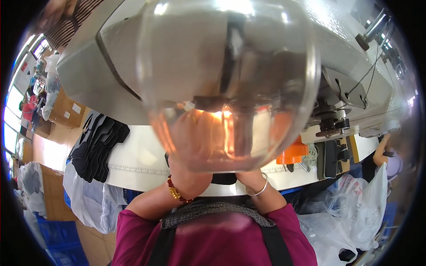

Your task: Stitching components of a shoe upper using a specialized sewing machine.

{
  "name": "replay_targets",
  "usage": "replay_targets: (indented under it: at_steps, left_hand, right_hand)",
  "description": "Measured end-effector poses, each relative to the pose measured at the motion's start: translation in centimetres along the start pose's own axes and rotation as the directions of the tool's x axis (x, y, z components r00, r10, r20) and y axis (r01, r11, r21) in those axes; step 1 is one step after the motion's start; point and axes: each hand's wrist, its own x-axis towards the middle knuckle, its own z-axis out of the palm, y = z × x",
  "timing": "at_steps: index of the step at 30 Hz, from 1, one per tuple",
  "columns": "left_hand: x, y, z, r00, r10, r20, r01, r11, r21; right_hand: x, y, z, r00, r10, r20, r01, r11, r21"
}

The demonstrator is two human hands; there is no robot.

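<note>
Both hands reach under a sewing machine (pixel 84 80), partly behind a clear rounded shield (pixel 316 66) that blurs what lies behind it. A beaded bracelet circles the wrist of my left hand (pixel 190 178). Its fingers show only as a smear through the shield, close to a bright glow under the machine head. My right hand (pixel 249 179), with a silver bangle, is at the shield's lower edge, and its fingers are hidden. Between the two wrists a black piece (pixel 224 179) lies on the white table (pixel 137 173); I cannot tell whether either hand grips it.
Flat black cut pieces (pixel 100 144) overlap at the table's left end. On the right are an orange container (pixel 293 153), a coil of cord (pixel 312 156) and dark items. Plastic bags (pixel 346 208) hang below. Another person (pixel 392 164) is at far right. Blue crates (pixel 62 241) stand lower left.
</note>
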Motion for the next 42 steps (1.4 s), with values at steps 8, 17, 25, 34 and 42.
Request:
replay_targets:
  at_steps: [8, 17, 25, 34, 42]
  left_hand:
    - [1.5, 0.9, -0.6, 0.990, 0.086, -0.114, -0.085, 0.996, 0.012]
    - [0.2, -0.6, -0.6, 0.999, 0.006, 0.037, -0.003, 0.997, -0.080]
    - [-0.6, -0.5, 0.0, 0.991, 0.130, -0.034, -0.127, 0.989, 0.080]
    - [-0.1, -1.6, -0.7, 0.987, 0.154, 0.044, -0.149, 0.983, -0.103]
    - [1.4, -1.2, -0.8, 0.989, 0.149, -0.012, -0.150, 0.988, -0.034]
  right_hand:
    - [0.7, -0.6, -0.1, 0.998, -0.066, -0.023, 0.067, 0.997, 0.040]
    - [0.3, 3.8, 0.0, 0.997, 0.020, 0.077, -0.021, 1.000, 0.002]
    - [-0.4, 5.3, -0.1, 0.972, -0.210, 0.101, 0.233, 0.873, -0.428]
    - [-0.8, 4.5, 1.3, 1.000, -0.003, 0.016, 0.006, 0.983, -0.183]
    - [-0.5, 3.5, 2.1, 0.983, -0.176, 0.051, 0.173, 0.802, -0.572]
